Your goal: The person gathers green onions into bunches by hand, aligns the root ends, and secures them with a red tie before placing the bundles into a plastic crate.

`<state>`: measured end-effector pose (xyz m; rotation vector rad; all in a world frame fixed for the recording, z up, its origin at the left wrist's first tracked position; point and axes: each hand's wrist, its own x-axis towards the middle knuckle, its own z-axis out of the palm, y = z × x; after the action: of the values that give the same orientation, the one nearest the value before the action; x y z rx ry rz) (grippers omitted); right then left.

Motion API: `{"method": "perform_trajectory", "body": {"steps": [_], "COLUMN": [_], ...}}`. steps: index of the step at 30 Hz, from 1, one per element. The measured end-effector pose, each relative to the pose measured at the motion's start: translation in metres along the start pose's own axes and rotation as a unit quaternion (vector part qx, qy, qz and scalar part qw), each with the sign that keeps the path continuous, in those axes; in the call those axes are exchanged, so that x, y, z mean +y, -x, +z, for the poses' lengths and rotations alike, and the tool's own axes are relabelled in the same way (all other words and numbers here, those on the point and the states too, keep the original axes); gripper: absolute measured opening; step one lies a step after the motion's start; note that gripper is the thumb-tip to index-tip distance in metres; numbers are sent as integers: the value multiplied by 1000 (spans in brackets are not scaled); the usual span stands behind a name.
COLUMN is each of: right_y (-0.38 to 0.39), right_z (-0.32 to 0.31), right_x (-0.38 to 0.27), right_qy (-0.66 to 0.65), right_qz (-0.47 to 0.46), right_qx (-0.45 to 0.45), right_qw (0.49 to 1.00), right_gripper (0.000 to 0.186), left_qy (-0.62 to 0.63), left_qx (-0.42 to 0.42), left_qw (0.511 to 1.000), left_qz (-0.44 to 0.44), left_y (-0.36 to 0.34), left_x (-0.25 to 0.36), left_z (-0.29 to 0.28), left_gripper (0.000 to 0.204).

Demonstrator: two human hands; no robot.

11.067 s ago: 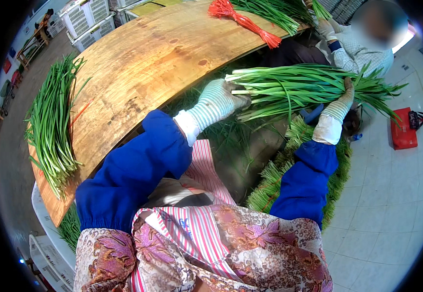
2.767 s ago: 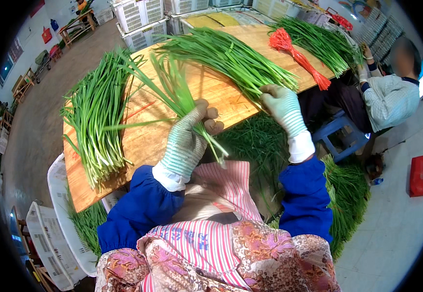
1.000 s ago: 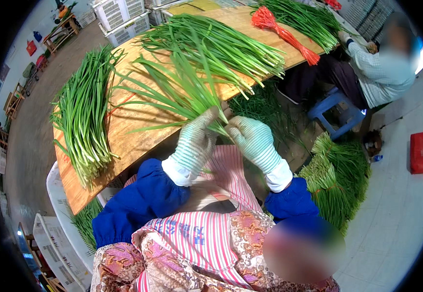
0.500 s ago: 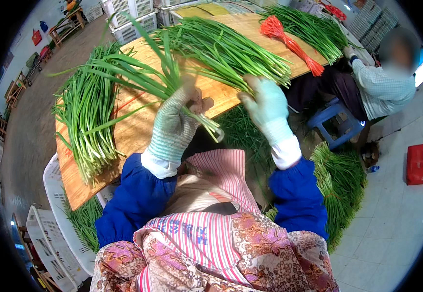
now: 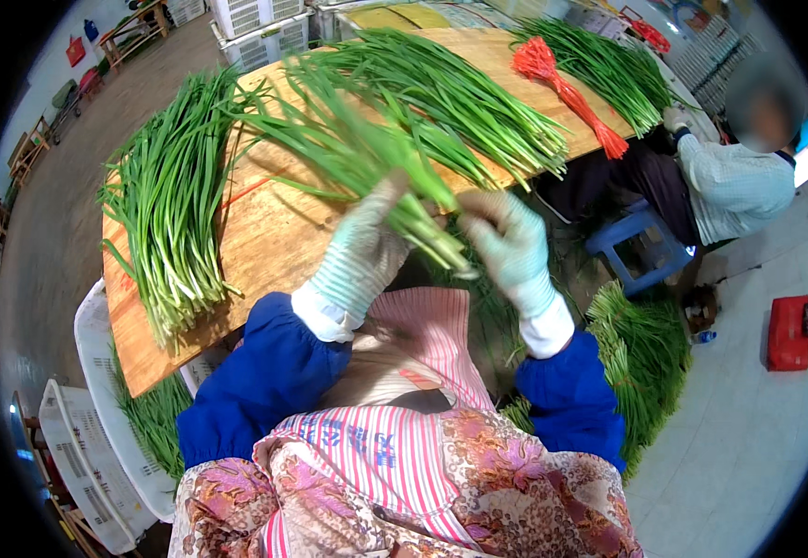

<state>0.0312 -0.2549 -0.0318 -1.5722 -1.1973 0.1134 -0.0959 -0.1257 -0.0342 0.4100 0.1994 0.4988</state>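
Observation:
My left hand [image 5: 365,249], in a pale striped glove, is closed around a small bunch of garlic chives [image 5: 427,228]. The white stem ends point down to the right, and the leaves are smeared by motion over the board. Close beside it, my gloved right hand [image 5: 514,246] has its fingers pinched on the stems of a few more chives [image 5: 434,184], which meet the bunch. A large pile of chives [image 5: 460,102] lies just beyond my hands on the wooden board [image 5: 269,246]. Another pile [image 5: 176,209] hangs over the board's left side.
A bundle of red ties [image 5: 562,88] lies right of the middle pile. At the far right, a person [image 5: 739,177] sits beside a blue stool [image 5: 646,246], near more chives [image 5: 599,74]. White crates [image 5: 92,465] stand lower left; chives [image 5: 646,363] are heaped on the floor at right.
My left hand has moved right with its bunch, toward my right hand. The right hand has drawn a few chives away from the middle pile, against the bunch.

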Motion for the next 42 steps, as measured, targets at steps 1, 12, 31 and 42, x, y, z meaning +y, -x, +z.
{"method": "perform_trajectory", "body": {"steps": [1,12,31,42], "right_y": [4,6,2,46], "right_z": [-1,-14,-35,-56], "right_x": [-12,-29,-27,25], "right_qy": [82,-138,-86,391], "right_qz": [-92,283,169,163], "right_qx": [-21,-95,-126,-287], "right_qw": [992,944,974,859], "right_gripper": [25,21,21,26], "left_qy": [-10,-66,3,-12], "left_qx": [10,10,-91,-104], "left_qw": [1000,998,996,992], "left_qz": [-8,-12,19,72], "left_y": [-3,2,4,1], "left_x": [-5,-19,-6,16], "left_z": [-8,5,8,2], "left_gripper": [27,24,16,15]}}
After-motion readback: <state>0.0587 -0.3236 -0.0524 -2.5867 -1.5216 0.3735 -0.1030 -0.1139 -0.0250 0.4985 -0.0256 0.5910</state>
